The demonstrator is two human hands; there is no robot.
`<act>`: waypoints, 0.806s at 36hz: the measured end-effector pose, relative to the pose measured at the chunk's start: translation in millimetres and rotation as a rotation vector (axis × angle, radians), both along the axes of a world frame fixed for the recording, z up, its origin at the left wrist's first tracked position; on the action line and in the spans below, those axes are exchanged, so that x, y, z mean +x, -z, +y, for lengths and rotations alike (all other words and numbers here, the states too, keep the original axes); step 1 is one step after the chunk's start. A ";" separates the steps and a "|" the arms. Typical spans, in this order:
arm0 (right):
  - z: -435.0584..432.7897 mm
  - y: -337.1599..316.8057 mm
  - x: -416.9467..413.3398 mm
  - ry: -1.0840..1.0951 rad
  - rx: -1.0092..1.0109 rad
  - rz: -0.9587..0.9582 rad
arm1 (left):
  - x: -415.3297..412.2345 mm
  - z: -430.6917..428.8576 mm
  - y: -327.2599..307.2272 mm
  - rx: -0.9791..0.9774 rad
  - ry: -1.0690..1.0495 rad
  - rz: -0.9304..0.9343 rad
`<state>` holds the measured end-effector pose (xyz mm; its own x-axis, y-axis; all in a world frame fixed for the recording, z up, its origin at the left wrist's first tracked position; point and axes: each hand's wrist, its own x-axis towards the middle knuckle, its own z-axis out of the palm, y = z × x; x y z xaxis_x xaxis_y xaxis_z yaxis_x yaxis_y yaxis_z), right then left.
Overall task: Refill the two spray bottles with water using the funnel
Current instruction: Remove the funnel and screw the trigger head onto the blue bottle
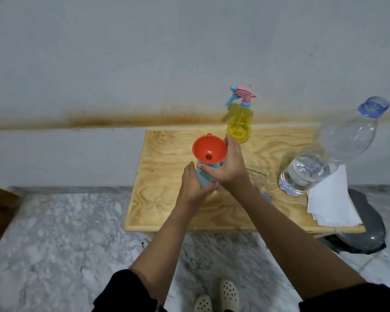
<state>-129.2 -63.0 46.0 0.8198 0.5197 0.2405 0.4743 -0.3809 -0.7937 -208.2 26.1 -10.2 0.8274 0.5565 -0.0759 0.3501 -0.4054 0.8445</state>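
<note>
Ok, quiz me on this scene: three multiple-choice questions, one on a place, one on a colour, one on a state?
1. Where does the yellow spray bottle stand? A) on the floor B) at the table's far edge C) on the papers
2. What colour is the funnel? A) green B) white C) orange
3. The yellow spray bottle's trigger head is: A) on the bottle B) lying on the table C) missing
Answers: 1 B, it stands by the wall; 2 C, plainly orange; 3 A, the pink-and-blue head tops its neck.
</note>
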 end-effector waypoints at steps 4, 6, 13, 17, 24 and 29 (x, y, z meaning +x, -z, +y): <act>9.9 1.9 4.2 0.029 -0.002 -0.094 | 11.2 -1.9 8.7 -0.003 -0.031 -0.148; 12.3 2.6 5.5 0.015 -0.011 -0.139 | 15.5 -1.9 12.7 0.027 -0.044 -0.165; 10.8 -1.3 9.6 -0.009 0.008 -0.141 | 24.4 -0.8 18.6 -0.024 -0.093 -0.180; 6.0 -5.4 12.6 -0.029 0.018 -0.142 | 24.9 -0.2 18.7 -0.061 -0.103 -0.184; -7.2 -19.4 19.5 -0.062 0.052 -0.125 | 25.0 -0.4 20.1 -0.114 -0.082 -0.154; -22.0 -28.7 33.4 -0.002 0.107 -0.037 | 23.9 -1.3 22.4 -0.158 -0.101 -0.159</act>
